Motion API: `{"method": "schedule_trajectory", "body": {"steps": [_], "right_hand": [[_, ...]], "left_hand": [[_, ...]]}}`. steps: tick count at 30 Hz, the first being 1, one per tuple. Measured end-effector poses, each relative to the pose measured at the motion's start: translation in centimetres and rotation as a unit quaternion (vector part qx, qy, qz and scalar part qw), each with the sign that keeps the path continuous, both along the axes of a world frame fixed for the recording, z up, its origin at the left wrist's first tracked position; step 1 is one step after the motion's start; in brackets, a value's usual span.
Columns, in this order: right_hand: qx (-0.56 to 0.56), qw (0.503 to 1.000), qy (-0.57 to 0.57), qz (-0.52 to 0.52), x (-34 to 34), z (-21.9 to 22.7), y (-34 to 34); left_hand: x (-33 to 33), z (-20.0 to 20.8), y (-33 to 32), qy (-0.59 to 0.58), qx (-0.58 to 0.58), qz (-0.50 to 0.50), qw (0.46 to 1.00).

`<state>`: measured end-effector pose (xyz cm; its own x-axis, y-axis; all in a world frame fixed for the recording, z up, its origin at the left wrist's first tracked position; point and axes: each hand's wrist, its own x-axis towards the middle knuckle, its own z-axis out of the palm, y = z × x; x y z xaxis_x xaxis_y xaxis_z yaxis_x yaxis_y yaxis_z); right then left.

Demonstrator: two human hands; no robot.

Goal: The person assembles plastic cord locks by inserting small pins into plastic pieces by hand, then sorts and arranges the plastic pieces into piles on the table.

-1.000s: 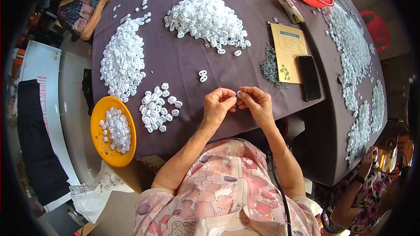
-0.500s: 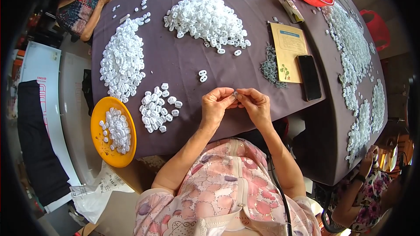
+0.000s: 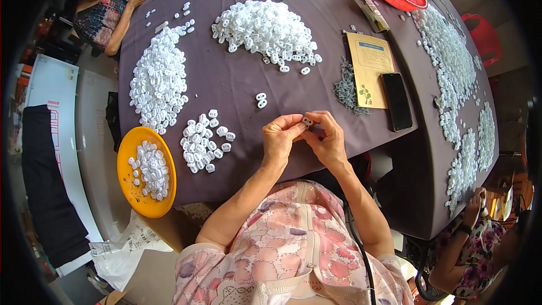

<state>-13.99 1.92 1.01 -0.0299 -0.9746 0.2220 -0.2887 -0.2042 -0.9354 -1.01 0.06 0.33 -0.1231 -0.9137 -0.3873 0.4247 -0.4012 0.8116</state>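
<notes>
Both forearms [image 3: 243, 203] extend forward from the sides of the torso, elbows bent and set wide, and converge above the near part of the dark tablecloth [image 3: 240, 90].

Left hand [image 3: 279, 136]: wrist roughly in line with the forearm, back of the hand turned up and outward. The index finger is bent toward the right, the thumb lies below it, and their tips pinch a small white oval piece [image 3: 307, 121] with dark spots on its face. The other fingers are mostly hidden.

Right hand [image 3: 328, 141]: positioned opposite, angled inward to the left. The index finger arches over to the piece, and the thumb meets it from below; the grip is narrow, with the piece held between both hands' fingertips. The remaining fingers are folded beneath and partly hidden.

The piece is located in front of the torso, above the cloth. Two loose white pieces [image 3: 261, 100] lie side by side, ahead and to the left of the hands. A small cluster of white pieces [image 3: 202, 144] lies farther left, near a yellow plate [image 3: 126, 189]. To the right, a black phone [image 3: 397, 101] partly covers a yellow packet [image 3: 370, 59].
</notes>
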Motion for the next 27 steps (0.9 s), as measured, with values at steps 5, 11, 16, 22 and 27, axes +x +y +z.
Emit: {"method": "schedule_trajectory", "body": {"steps": [5, 11, 16, 22, 27], "right_hand": [[-0.010, 0.999, 0.050, -0.010, -0.1, -0.4, 0.1], [-0.025, 0.997, 0.066, -0.006, 0.4, -0.1, 0.1], [-0.051, 0.990, 0.126, -0.035, 0.8, -0.4, -0.3], [-0.048, 0.989, 0.135, -0.021, 0.3, -0.8, -0.4], [-0.045, 0.984, 0.173, -0.010, 0.0, -0.8, -0.6]], "left_hand": [[-0.2, -0.2, 0.2, -0.008, -0.003, 0.016, 1.000], [-0.4, 0.3, 0.3, -0.033, -0.024, 0.019, 0.999], [-0.5, -0.1, 0.2, -0.058, -0.079, 0.013, 0.995], [0.1, -0.8, 0.1, -0.060, -0.060, -0.003, 0.996], [0.3, -1.0, 0.0, -0.058, -0.068, -0.003, 0.996]]}}
